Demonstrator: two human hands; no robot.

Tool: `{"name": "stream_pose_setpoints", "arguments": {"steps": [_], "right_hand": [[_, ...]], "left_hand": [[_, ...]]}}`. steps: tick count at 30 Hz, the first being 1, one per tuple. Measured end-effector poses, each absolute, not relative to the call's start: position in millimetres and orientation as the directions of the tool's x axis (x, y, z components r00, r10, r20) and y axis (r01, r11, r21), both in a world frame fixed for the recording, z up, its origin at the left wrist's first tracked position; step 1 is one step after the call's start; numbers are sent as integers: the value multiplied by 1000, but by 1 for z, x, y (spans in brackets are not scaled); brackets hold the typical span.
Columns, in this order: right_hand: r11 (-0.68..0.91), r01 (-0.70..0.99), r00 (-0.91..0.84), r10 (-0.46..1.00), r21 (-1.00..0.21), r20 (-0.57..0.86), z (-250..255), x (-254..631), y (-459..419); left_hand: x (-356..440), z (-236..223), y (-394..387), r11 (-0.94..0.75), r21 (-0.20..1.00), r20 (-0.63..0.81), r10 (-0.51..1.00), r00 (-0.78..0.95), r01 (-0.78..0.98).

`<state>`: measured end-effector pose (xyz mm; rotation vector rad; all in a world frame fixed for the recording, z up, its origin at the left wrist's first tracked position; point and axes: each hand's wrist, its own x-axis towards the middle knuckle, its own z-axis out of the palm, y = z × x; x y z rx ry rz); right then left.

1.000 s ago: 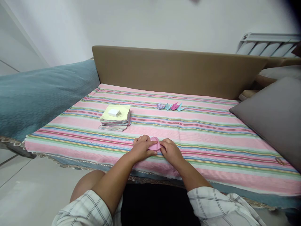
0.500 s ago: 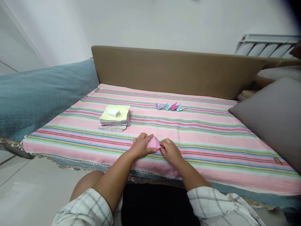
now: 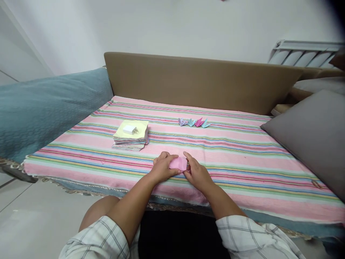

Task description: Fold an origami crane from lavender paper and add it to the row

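A small folded piece of pink origami paper [image 3: 178,164] lies on the striped cloth near its front edge. My left hand [image 3: 163,167] grips it from the left, thumb along the near side and fingers along the far side. At its right edge is my right hand [image 3: 197,172], with the thumb at the near corner and the index finger raised off the far corner. Part of the paper is hidden under my left fingers. Farther back stands a row of several folded paper cranes [image 3: 194,122] in lilac, light blue and magenta.
Left of my hands is a stack of square paper sheets [image 3: 132,138], yellow on top, with a white plug adapter [image 3: 129,129] on it. A grey cushion [image 3: 309,133] lies at the right. The brown backrest [image 3: 202,82] rises behind the striped cloth [image 3: 229,154].
The paper's right end has gone from pointed to a blunter, squarer outline. My right index finger has lifted and spread from the thumb. My left hand keeps its hold.
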<state>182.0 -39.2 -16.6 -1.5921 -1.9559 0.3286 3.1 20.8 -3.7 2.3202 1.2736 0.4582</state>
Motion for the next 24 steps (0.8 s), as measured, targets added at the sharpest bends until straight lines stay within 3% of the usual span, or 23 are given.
{"name": "stream_pose_setpoints", "arguments": {"steps": [8,14,24], "right_hand": [[331,637,-212,944,-696,254,-5,195,-42],[215,626,-143,977,-750,161,-15,196,-36],[289,741,-199,957,-606,213,-15,203,-35]], "left_hand": [[10,4,18,-551,461,161,823,545,696],[14,10,17,-627,365,189,773,605,688],[17,11,20,-653,377,184,748,637,658]]}}
